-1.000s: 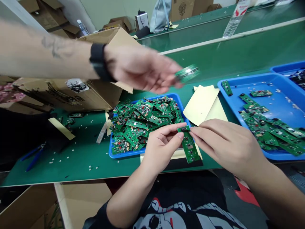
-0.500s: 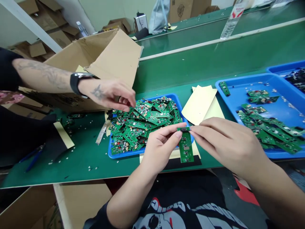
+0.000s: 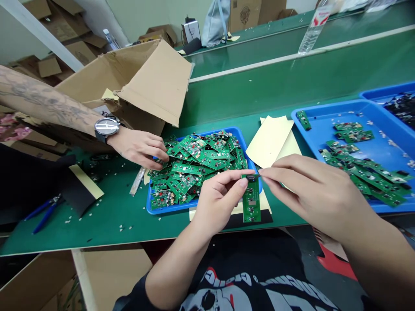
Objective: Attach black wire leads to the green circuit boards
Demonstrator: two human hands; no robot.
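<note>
My left hand (image 3: 222,196) pinches a narrow green circuit board (image 3: 251,203) near its top end, between thumb and forefinger. The board hangs upright, with a dark connector and small parts on its face. At its top right corner my right hand (image 3: 311,190) is closed, thumb and fingertips together on the edge; any tiny piece between them is too small to tell. Behind my left hand, a blue tray (image 3: 158,211) holds a heap of similar boards (image 3: 201,157). A co-worker's hand (image 3: 138,147) reaches into the heap's left side.
Another blue tray (image 3: 308,125) with boards stands at right, near yellow paper sheets (image 3: 270,140). An open cardboard box (image 3: 155,82) is at back left. Blue-handled pliers (image 3: 45,216) lie at left among small scraps. A plastic bottle (image 3: 314,28) stands behind.
The co-worker's hand has moved down and left onto the heap of boards. The circuit board in my hands has tilted slightly, its face turned more toward me; my hands stay nearly in place.
</note>
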